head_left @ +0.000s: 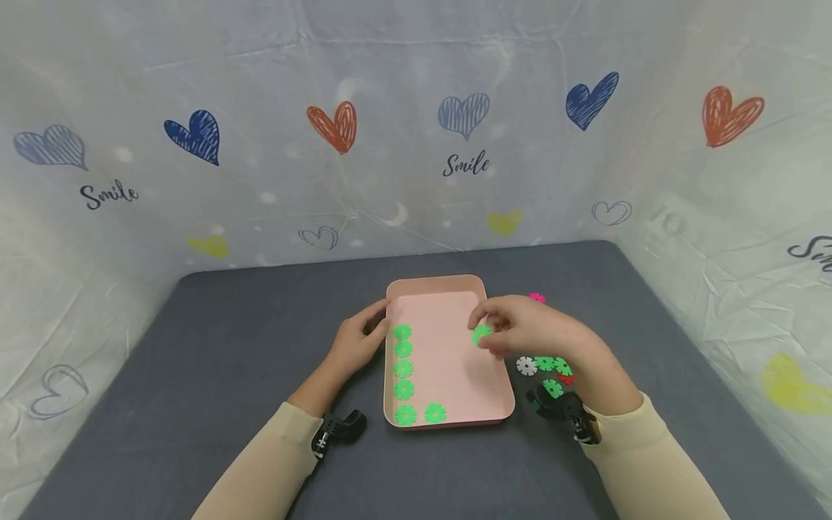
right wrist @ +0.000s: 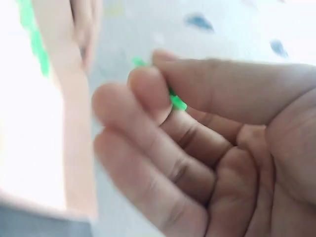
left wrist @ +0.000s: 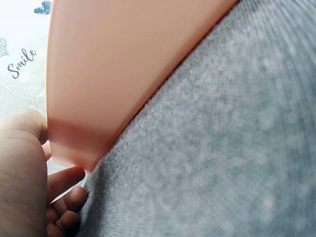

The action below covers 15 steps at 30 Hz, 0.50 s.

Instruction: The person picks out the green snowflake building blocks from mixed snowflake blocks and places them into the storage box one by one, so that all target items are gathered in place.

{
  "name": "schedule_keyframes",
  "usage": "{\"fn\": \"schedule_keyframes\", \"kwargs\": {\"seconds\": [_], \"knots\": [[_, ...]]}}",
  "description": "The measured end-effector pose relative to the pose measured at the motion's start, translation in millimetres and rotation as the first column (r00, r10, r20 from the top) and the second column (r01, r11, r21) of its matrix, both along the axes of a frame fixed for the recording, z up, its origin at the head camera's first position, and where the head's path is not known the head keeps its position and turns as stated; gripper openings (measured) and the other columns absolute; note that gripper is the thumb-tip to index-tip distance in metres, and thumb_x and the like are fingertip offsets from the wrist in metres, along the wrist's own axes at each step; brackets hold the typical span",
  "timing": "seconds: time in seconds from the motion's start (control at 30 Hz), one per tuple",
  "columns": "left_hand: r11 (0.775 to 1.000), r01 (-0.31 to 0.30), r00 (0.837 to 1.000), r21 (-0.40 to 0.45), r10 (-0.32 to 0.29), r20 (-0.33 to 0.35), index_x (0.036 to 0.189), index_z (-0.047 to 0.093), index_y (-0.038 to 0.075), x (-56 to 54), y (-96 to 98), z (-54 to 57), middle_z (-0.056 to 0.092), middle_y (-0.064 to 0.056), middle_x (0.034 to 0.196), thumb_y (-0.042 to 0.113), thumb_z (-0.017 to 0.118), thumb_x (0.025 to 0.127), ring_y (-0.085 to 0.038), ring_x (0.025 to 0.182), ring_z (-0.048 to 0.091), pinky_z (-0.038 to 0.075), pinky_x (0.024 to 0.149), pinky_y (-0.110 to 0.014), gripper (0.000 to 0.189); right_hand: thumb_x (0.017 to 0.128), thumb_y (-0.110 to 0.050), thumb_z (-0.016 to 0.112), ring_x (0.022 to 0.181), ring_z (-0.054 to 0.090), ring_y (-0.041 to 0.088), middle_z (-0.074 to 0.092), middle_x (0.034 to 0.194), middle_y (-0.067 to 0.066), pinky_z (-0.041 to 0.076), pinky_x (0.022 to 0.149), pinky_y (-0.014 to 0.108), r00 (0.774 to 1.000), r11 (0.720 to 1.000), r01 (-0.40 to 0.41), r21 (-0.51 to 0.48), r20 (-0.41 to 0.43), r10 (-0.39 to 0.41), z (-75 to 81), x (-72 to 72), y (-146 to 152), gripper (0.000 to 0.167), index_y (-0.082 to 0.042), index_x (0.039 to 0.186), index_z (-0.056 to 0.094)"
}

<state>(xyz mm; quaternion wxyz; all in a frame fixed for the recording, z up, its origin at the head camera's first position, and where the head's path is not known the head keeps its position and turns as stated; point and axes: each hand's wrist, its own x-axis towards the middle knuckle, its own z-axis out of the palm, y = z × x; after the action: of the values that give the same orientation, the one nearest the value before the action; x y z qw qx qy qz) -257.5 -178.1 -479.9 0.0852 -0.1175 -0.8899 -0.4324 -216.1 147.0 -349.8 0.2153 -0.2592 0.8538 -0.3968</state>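
Note:
A pink tray (head_left: 448, 361) lies on the dark table. Several green snowflake building discs (head_left: 404, 368) line its left side, with another green disc (head_left: 435, 413) beside the lowest. My left hand (head_left: 357, 339) holds the tray's left rim; in the left wrist view the thumb bends over the rim and a fingertip touches the outer wall (left wrist: 123, 59). Over the tray's right side, my right hand (head_left: 523, 325) pinches a green disc (head_left: 481, 333) between thumb and index finger. In the right wrist view only edges of that disc (right wrist: 178, 102) show past the fingertips.
Right of the tray lie loose discs: a white disc (head_left: 527, 366), several green ones (head_left: 544, 363), a red disc (head_left: 567, 378) and a pink disc (head_left: 537, 297), partly hidden by the right arm. A printed curtain (head_left: 396, 180) stands behind the table.

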Motion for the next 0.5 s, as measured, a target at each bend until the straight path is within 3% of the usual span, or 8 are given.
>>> {"fn": "schedule_keyframes", "kwargs": {"seconds": [0.1, 0.27, 0.5], "knots": [[1.0, -0.006, 1.0, -0.004, 0.006, 0.002, 0.147, 0.059, 0.017, -0.7, 0.7, -0.8, 0.051, -0.001, 0.071, 0.024, 0.062, 0.103, -0.019, 0.065, 0.048, 0.04, 0.062, -0.035, 0.045, 0.093, -0.006, 0.072, 0.078, 0.07, 0.026, 0.067, 0.078, 0.004, 0.054, 0.074, 0.037, 0.997, 0.997, -0.073, -0.012, -0.015, 0.073, -6.4, 7.8, -22, 0.03, -0.005, 0.123, 0.066], [1.0, -0.01, 1.0, -0.013, 0.01, 0.01, 0.148, 0.059, 0.019, -0.9, 0.8, -0.9, 0.054, -0.001, 0.073, 0.024, 0.061, 0.103, -0.019, 0.067, 0.049, 0.041, 0.063, -0.036, 0.045, 0.088, -0.004, 0.079, 0.075, 0.064, 0.019, 0.066, 0.082, -0.003, 0.05, 0.068, 0.031, 0.991, 0.991, -0.128, 0.042, -0.042, 0.13, -25.9, 15.7, -53, 0.029, -0.012, 0.114, 0.07], [1.0, -0.006, 1.0, -0.014, 0.006, 0.008, 0.148, 0.059, 0.018, 0.2, -0.5, -0.2, 0.057, -0.002, 0.08, 0.025, 0.061, 0.104, -0.019, 0.07, 0.051, 0.042, 0.067, -0.036, 0.045, 0.08, 0.001, 0.08, 0.069, 0.054, 0.012, 0.06, 0.078, -0.005, 0.047, 0.066, 0.029, 0.984, 0.991, -0.066, 0.117, -0.155, 0.084, -56.3, 14.8, -74, 0.024, -0.01, 0.1, 0.073]]}}
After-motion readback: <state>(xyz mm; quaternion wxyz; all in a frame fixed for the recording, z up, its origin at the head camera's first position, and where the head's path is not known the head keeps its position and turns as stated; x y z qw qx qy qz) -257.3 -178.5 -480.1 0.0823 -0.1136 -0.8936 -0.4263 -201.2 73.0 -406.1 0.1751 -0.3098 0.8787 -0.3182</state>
